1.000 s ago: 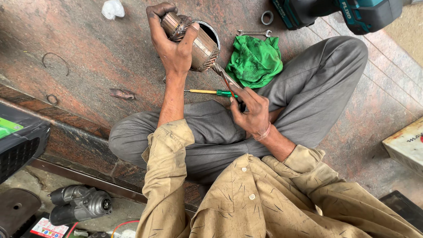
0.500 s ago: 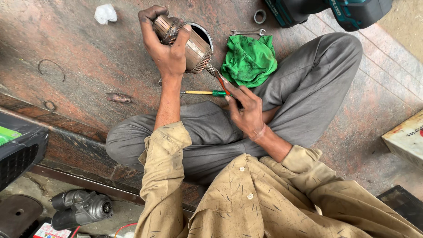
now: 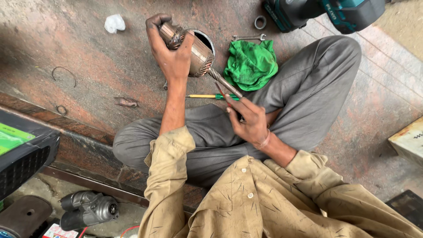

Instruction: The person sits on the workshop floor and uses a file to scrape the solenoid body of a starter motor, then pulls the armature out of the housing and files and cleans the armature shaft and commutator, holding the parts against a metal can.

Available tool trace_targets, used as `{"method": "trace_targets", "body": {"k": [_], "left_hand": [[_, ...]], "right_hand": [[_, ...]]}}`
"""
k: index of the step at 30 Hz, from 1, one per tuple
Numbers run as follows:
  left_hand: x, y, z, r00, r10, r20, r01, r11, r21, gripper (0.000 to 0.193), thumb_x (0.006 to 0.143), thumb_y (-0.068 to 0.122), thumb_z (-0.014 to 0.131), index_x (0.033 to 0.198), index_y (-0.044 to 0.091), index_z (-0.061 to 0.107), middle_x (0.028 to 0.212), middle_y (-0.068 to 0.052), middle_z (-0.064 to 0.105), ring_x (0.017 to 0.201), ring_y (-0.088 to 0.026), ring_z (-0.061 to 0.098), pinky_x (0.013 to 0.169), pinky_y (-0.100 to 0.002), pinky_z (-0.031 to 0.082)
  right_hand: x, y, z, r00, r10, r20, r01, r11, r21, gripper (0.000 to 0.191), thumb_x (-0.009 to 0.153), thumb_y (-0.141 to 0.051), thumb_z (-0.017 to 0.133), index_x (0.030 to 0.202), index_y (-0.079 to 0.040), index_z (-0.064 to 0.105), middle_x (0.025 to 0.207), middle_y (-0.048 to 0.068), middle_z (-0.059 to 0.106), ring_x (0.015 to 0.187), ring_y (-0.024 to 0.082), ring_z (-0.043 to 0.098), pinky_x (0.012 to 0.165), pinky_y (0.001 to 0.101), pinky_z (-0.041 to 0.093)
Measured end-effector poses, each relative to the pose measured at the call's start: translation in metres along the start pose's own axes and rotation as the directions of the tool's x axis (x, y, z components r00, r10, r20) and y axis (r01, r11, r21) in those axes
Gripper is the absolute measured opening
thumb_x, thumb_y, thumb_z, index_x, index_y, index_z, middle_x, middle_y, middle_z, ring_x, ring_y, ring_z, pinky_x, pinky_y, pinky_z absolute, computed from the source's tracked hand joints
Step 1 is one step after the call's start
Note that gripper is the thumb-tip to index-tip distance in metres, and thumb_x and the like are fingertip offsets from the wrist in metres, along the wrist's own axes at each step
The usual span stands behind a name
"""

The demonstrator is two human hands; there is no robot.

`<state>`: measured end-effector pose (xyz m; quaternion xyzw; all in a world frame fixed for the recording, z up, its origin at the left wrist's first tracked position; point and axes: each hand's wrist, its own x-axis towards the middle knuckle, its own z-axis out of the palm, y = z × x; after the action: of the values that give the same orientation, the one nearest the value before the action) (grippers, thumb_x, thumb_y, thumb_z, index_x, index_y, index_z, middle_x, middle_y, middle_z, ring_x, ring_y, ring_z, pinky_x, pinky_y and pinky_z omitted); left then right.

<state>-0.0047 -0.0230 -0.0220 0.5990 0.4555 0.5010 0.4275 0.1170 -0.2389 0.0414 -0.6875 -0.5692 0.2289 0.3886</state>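
Observation:
My left hand (image 3: 169, 53) is wrapped around a cylindrical motor armature (image 3: 194, 50) with copper windings, held up over my crossed legs. Its steel shaft (image 3: 225, 83) points down toward my right hand (image 3: 249, 121), whose fingers pinch the shaft's end together with a thin red-tipped tool. A screwdriver with a yellow shaft and green handle (image 3: 211, 96) lies on the floor just behind the shaft. A crumpled green rag (image 3: 251, 64) lies beside my knee.
A round metal housing (image 3: 207, 39) sits behind the armature. A spanner (image 3: 249, 37), a metal ring (image 3: 260, 22), a teal power tool (image 3: 326, 13), a white wad (image 3: 114, 23), wire clips (image 3: 64, 72), a starter motor (image 3: 90, 209) and a black case (image 3: 22, 154) lie around.
The view shifted slightly. My left hand turned the armature a little while my right hand stayed at the shaft end.

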Motion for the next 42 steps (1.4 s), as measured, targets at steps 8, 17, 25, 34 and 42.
{"method": "trace_targets", "body": {"k": [8,17,25,34,42], "left_hand": [[0.001,0.004,0.001,0.996,0.094,-0.002,-0.093,0.987,0.129,0.050,0.087,0.010,0.088,0.121,0.007,0.051,0.115,-0.005,0.053,0.111,-0.020,0.057,0.103,-0.040,0.050],[0.003,-0.001,-0.008,0.996,-0.008,0.084,0.015,0.996,-0.084,0.042,0.092,0.009,0.081,0.122,0.008,0.052,0.109,-0.005,0.053,0.093,-0.015,0.065,0.087,-0.035,0.061],[0.009,-0.015,-0.015,0.976,0.152,0.158,-0.143,0.988,-0.065,0.042,0.093,0.024,0.075,0.128,0.007,0.060,0.116,-0.008,0.064,0.103,-0.018,0.067,0.095,-0.036,0.058],[0.005,-0.020,-0.012,0.983,0.145,0.110,-0.139,0.989,-0.057,0.044,0.092,0.029,0.075,0.128,0.006,0.062,0.120,-0.008,0.064,0.108,-0.020,0.066,0.096,-0.037,0.056],[0.001,-0.023,-0.014,0.985,0.139,0.097,-0.133,0.988,-0.074,0.045,0.093,0.028,0.075,0.130,0.007,0.061,0.122,-0.007,0.062,0.104,-0.019,0.065,0.094,-0.037,0.056]], "right_hand": [[0.003,0.011,-0.003,0.998,0.063,0.009,-0.064,0.996,0.063,0.036,0.091,0.002,0.073,0.126,0.000,0.068,0.081,0.011,0.057,0.064,0.021,0.057,0.059,0.0327,0.047],[0.000,0.013,-0.002,0.993,0.106,0.051,-0.109,0.992,0.062,0.038,0.090,0.002,0.073,0.128,-0.001,0.069,0.080,0.010,0.057,0.060,0.019,0.056,0.057,0.0319,0.046],[0.001,0.008,0.002,0.998,0.032,0.048,-0.034,0.998,0.043,0.038,0.091,0.000,0.074,0.129,-0.004,0.068,0.092,0.013,0.062,0.068,0.030,0.062,0.060,0.0374,0.050],[0.019,-0.004,0.011,0.999,0.047,0.021,-0.047,0.999,-0.022,0.040,0.094,0.004,0.072,0.133,-0.003,0.067,0.091,0.013,0.061,0.063,0.032,0.061,0.058,0.0419,0.048],[0.015,-0.002,0.014,0.999,0.045,-0.011,-0.045,0.999,-0.005,0.040,0.093,0.004,0.071,0.132,-0.004,0.066,0.095,0.013,0.063,0.069,0.033,0.064,0.061,0.0415,0.051]]}}
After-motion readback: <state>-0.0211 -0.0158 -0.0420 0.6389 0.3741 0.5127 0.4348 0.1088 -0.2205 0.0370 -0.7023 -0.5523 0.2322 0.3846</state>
